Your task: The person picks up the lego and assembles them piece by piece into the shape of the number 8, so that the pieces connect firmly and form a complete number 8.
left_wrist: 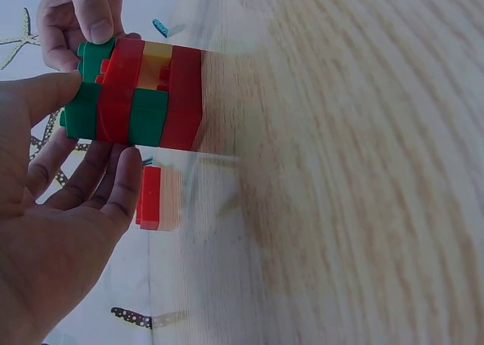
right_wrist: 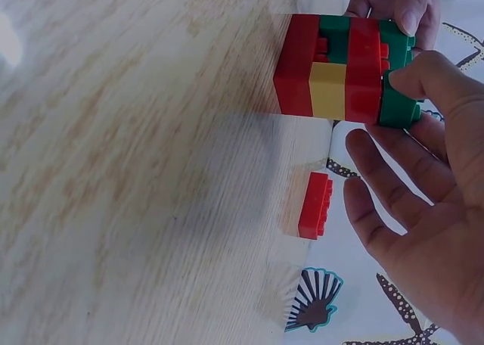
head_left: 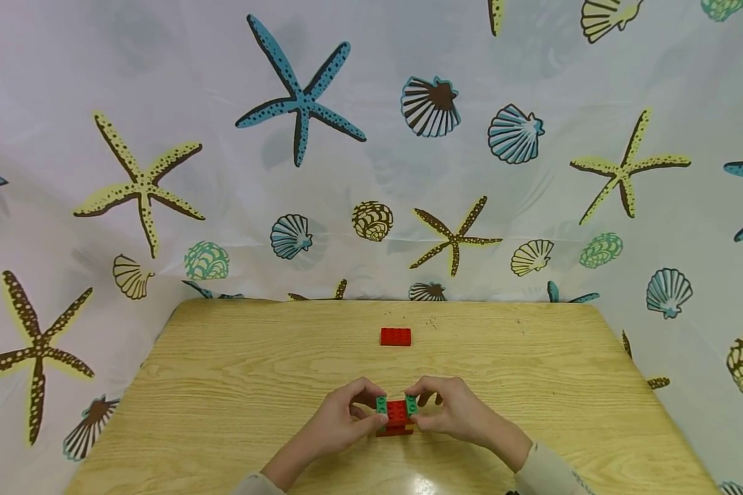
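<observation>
A small stack of red, green and yellow bricks [head_left: 396,416] stands on the wooden table [head_left: 223,385] near its front edge. My left hand [head_left: 371,414] pinches the green brick at the stack's top left. My right hand [head_left: 420,407] pinches the green brick at the top right. In the left wrist view my thumb lies on the green top of the stack [left_wrist: 140,95] and the fingers [left_wrist: 125,178] reach along its far side. In the right wrist view the thumb presses the green end of the stack [right_wrist: 340,69]. A loose red brick [head_left: 395,336] lies farther back.
The loose red brick [left_wrist: 155,197] [right_wrist: 315,205] lies flat, apart from the stack. A white curtain [head_left: 371,172] printed with starfish and shells hangs behind and around the table. Bare wood [right_wrist: 113,133] extends to both sides of the hands.
</observation>
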The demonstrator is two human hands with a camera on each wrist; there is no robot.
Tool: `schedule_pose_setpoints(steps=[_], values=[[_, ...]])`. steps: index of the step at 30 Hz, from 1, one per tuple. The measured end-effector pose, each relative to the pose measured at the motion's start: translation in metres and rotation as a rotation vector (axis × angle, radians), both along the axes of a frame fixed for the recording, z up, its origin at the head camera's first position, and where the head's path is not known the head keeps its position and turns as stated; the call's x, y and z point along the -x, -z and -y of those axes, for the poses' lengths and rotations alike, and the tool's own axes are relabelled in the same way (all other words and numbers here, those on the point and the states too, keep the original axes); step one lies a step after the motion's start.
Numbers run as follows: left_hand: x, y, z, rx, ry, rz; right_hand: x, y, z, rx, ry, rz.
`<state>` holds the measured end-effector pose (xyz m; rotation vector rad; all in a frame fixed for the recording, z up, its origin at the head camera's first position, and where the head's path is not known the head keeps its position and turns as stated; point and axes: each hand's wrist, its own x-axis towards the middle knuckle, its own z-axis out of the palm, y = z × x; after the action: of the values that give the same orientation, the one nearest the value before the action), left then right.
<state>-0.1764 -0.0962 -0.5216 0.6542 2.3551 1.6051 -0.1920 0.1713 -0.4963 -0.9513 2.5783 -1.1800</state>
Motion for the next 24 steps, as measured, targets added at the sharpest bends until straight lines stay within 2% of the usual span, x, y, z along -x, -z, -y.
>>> schedule_pose_setpoints(steps=[12,24], values=[[-0.0013,-0.0014,0.0001,-0.002,0.001,-0.01,-0.001,0.0036,0.0006,0.04,0.014,0.03],[-0.0014,0.0,-0.0005,-0.004,-0.004,-0.016,-0.0027,0.0091,0.0007,0.06,0.023,-0.021]])
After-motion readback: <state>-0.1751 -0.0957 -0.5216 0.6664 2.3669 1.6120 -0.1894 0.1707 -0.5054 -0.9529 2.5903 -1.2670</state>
